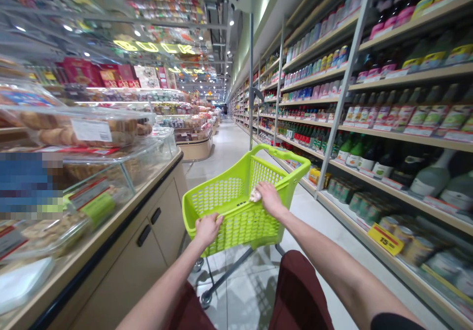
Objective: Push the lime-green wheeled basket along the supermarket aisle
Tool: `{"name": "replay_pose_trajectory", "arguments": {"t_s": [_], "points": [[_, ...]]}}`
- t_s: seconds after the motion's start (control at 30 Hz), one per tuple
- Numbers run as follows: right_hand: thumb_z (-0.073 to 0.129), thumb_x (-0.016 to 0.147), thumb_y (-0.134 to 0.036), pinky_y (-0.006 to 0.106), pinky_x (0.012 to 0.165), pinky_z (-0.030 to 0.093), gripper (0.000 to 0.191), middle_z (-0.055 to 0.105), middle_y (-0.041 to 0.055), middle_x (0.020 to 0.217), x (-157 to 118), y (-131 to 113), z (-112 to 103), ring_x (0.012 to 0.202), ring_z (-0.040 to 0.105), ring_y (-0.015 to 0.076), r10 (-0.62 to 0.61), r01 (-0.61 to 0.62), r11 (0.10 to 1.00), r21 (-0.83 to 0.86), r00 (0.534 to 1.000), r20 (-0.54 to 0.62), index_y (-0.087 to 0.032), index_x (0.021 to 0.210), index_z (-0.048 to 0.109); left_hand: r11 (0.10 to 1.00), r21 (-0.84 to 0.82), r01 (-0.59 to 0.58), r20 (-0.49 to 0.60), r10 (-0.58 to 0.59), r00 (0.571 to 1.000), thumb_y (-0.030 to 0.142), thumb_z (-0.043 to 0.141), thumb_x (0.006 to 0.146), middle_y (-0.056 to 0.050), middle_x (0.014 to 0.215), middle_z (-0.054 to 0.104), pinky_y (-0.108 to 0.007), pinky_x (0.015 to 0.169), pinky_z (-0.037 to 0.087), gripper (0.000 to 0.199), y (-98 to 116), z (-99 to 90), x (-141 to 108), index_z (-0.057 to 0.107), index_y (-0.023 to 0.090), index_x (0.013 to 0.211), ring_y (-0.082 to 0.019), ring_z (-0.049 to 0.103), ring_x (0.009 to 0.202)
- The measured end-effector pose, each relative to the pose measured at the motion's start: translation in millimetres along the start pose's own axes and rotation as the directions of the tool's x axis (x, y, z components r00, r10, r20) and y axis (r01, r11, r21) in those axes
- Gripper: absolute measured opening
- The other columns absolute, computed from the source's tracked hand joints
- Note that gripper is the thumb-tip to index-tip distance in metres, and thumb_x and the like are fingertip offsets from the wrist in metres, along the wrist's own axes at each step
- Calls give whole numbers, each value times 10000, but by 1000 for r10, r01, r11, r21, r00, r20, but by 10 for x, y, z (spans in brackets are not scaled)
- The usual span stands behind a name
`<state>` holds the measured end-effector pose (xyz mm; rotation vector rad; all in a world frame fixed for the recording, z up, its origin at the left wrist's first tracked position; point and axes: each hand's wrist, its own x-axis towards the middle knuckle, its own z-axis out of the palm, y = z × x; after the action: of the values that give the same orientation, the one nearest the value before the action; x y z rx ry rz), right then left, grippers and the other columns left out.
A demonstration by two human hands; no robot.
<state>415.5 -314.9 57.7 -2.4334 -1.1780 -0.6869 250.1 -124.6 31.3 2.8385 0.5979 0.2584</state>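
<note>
A lime-green shopping cart (236,212) stands sideways in front of me, its handle toward the right. My left hand (209,229) is closed over the near rim of its basket, close to the front end. Farther right along that rim, my right hand (268,197) is closed, with a small crumpled whitish item (254,195) at its fingertips, over the basket's inside. The item is too small to identify. Through the mesh, the basket floor shows a small dark marking.
A wooden counter (162,197) with clear bins and packaged baked goods runs along the left. Shelves of bottles and cans (402,133) line the right, with a yellow price sign (385,239) low down. A grey pole (251,74) rises behind the cart. People stand far down the aisle.
</note>
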Motion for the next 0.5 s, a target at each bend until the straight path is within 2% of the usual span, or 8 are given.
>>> {"name": "replay_pose_trajectory", "arguments": {"t_s": [0.1, 0.17, 0.23, 0.4, 0.5], "points": [[413, 807, -110, 373, 935, 255, 278, 484, 110, 1178, 33, 366, -179, 1123, 362, 224, 142, -146, 987, -66, 988, -66, -175, 1044, 541, 997, -1, -76, -6, 76, 997, 317, 299, 853, -53, 1022, 617, -293, 823, 350, 314, -75, -9, -48, 554, 211, 1004, -163, 534, 973], [410, 807, -110, 360, 927, 264, 272, 488, 108, 1168, 32, 408, -182, 1117, 364, 224, 160, -166, 984, -61, 983, -92, -176, 1035, 545, 997, 36, -64, -35, 65, 997, 299, 311, 851, -55, 1062, 601, -304, 829, 353, 324, -106, -1, -78, 526, 216, 1078, -173, 525, 992], [412, 810, -118, 355, 917, 276, 255, 505, 108, 1140, 7, 260, -86, 1091, 383, 221, 124, -127, 992, -27, 988, -87, -176, 1015, 553, 998, 65, -6, -51, 9, 999, 306, 308, 853, -50, 1063, 605, -330, 823, 361, 332, -103, 16, -93, 525, 229, 1092, -193, 528, 990], [430, 813, -115, 377, 940, 257, 228, 515, 97, 1134, -113, -466, 301, 1095, 378, 208, -71, 77, 989, 128, 996, -56, -182, 982, 567, 998, 48, 35, -43, -33, 999, 314, 295, 857, -47, 1047, 622, -303, 789, 392, 337, 21, 45, -80, 548, 230, 1064, -184, 561, 944], [430, 814, -112, 362, 940, 265, 248, 517, 86, 1130, -148, -613, 360, 1089, 388, 185, -153, 160, 967, 200, 987, -47, -195, 1011, 557, 998, 5, 68, -10, -68, 998, 338, 281, 859, -42, 1062, 615, -303, 768, 410, 352, 67, 16, -84, 536, 248, 1085, -187, 570, 937]]}}
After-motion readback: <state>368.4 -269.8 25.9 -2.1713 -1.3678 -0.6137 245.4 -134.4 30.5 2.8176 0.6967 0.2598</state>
